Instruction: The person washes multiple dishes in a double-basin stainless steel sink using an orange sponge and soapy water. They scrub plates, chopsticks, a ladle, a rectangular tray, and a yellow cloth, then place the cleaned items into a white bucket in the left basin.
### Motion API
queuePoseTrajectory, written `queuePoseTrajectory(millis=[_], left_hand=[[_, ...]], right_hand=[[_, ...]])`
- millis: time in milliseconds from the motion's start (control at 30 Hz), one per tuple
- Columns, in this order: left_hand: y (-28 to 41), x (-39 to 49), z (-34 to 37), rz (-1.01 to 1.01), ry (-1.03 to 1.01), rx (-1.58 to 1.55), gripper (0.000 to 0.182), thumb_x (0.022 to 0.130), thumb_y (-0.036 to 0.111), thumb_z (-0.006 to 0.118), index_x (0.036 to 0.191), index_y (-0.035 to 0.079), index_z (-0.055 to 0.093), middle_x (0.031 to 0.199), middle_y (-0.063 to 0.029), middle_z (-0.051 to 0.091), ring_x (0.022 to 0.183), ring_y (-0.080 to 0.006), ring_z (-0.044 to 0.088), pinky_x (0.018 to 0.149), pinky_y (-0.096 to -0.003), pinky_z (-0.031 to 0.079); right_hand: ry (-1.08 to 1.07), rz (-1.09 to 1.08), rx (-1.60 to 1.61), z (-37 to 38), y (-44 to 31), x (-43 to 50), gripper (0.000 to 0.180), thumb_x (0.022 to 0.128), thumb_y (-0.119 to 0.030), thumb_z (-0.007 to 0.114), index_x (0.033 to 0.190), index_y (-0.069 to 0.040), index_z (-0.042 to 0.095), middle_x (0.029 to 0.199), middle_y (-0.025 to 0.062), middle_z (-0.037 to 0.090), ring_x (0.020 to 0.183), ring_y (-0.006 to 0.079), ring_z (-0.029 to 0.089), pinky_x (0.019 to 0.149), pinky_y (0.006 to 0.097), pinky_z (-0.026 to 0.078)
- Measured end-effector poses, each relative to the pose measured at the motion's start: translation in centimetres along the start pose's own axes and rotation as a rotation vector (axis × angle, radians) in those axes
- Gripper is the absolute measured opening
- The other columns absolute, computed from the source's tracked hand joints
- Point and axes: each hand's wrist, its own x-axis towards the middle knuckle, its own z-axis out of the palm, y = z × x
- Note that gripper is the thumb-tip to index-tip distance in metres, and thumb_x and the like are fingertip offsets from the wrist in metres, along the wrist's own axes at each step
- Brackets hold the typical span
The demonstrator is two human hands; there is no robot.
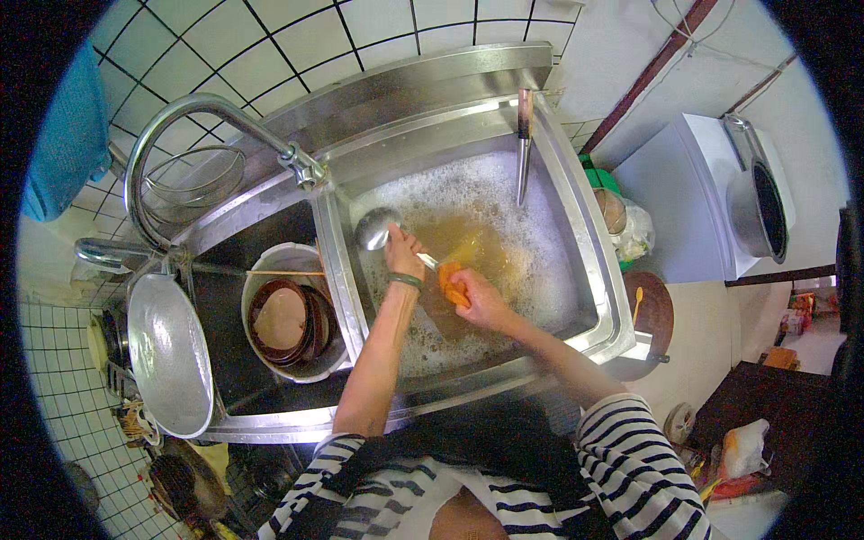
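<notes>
My left hand (405, 253) grips a metal ladle (379, 227) close to its bowl, above the soapy water (432, 192) in the right basin of a steel sink. My right hand (480, 297) holds an orange cloth (453, 283) wrapped around the ladle's handle. Beneath both hands the water is brownish, with foam around it. A utensil with a wooden end (524, 135) leans over the basin's back edge, its metal part reaching down towards the water.
In the left basin a white bucket (255, 270) holds stacked brown bowls (280, 322), with a chopstick across its rim. A curved faucet (202, 101) arches above the sink. A metal wok (169, 354) stands at the left edge. A steel pot (749, 209) is at the right.
</notes>
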Motion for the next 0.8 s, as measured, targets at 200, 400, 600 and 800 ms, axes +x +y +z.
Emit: queuePoseTrajectory(millis=[200, 400, 600, 800], left_hand=[[3.1, -0.3, 0.6, 0.143, 0.094, 0.008, 0.053, 0.087, 0.058, 0.048, 0.062, 0.017, 0.026, 0.054, 0.0059, 0.021, 0.044, -0.0078, 0.021, 0.041, -0.0249, 0.016], [4.7, -1.5, 2.3, 0.091, 0.007, -0.069, 0.056, 0.087, 0.061, 0.042, 0.059, 0.017, 0.023, 0.052, 0.0051, 0.017, 0.042, -0.0087, 0.016, 0.040, -0.0255, 0.014], [8.0, -0.6, 3.6, 0.164, -0.195, -0.059, 0.060, 0.087, 0.064, 0.040, 0.055, 0.017, 0.020, 0.050, 0.0044, 0.015, 0.041, -0.0086, 0.013, 0.040, -0.0261, 0.012], [12.3, -0.1, 2.8, 0.078, -0.118, -0.188, 0.058, 0.088, 0.063, 0.038, 0.057, 0.016, 0.022, 0.051, 0.0051, 0.015, 0.042, -0.0081, 0.013, 0.041, -0.0246, 0.013]], right_hand=[[-0.315, 0.234, 0.500, -0.8, 3.6, -0.9, 0.051, 0.075, -0.014, 0.071, 0.114, -0.008, 0.039, 0.101, 0.0039, 0.050, 0.096, 0.0150, 0.049, 0.088, 0.0286, 0.040], [-0.468, 0.257, 0.572, -1.6, 2.5, 0.3, 0.055, 0.078, -0.019, 0.071, 0.121, -0.004, 0.040, 0.104, 0.0105, 0.058, 0.099, 0.0143, 0.053, 0.088, 0.0292, 0.043], [-0.288, 0.243, 0.575, -2.3, -2.1, 2.2, 0.053, 0.076, -0.023, 0.068, 0.118, 0.002, 0.048, 0.100, 0.0075, 0.060, 0.093, 0.0175, 0.056, 0.084, 0.0309, 0.045], [-0.440, 0.345, 0.685, -5.4, -3.8, 0.4, 0.053, 0.076, -0.029, 0.073, 0.116, -0.001, 0.053, 0.092, 0.0032, 0.061, 0.078, 0.0125, 0.058, 0.075, 0.0266, 0.048]])
